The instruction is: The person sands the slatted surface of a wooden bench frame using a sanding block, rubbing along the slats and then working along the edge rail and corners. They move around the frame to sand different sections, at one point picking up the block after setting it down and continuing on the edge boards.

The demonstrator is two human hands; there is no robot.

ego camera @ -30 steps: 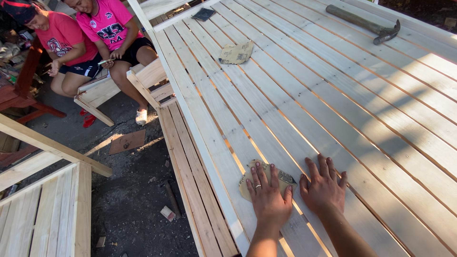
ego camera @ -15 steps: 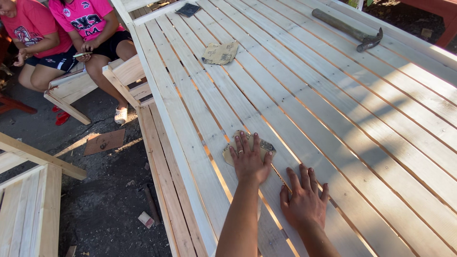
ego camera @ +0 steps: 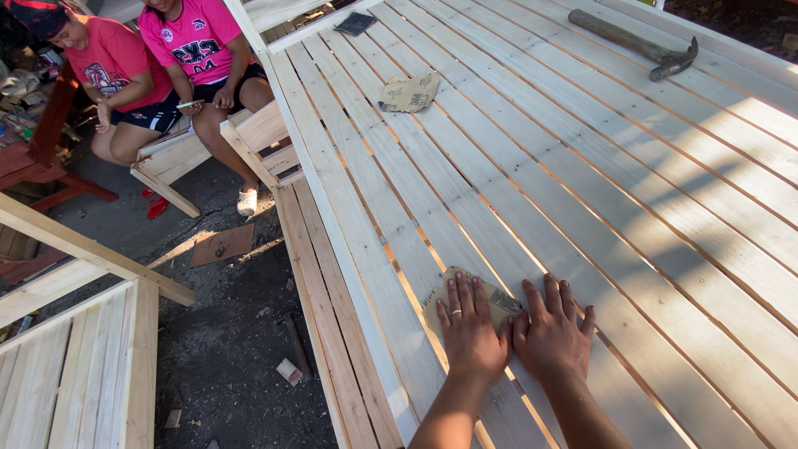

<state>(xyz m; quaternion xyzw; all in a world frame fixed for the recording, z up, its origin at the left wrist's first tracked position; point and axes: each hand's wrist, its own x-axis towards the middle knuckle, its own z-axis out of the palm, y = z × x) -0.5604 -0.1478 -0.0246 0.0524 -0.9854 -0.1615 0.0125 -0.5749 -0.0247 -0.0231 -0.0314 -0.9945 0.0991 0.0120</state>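
- Since the earlier frame, the right hand has drawn level beside the left hand.
- Both palms press flat, fingers spread, on the sandpaper sheet near the slatted wooden surface's near left edge.

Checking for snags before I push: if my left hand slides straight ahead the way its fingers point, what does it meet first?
Nothing close: the left hand lies on sandpaper, with bare slats ahead. The other sandpaper sheet seems left of that line.

Sunlit slatted wood; dark ground
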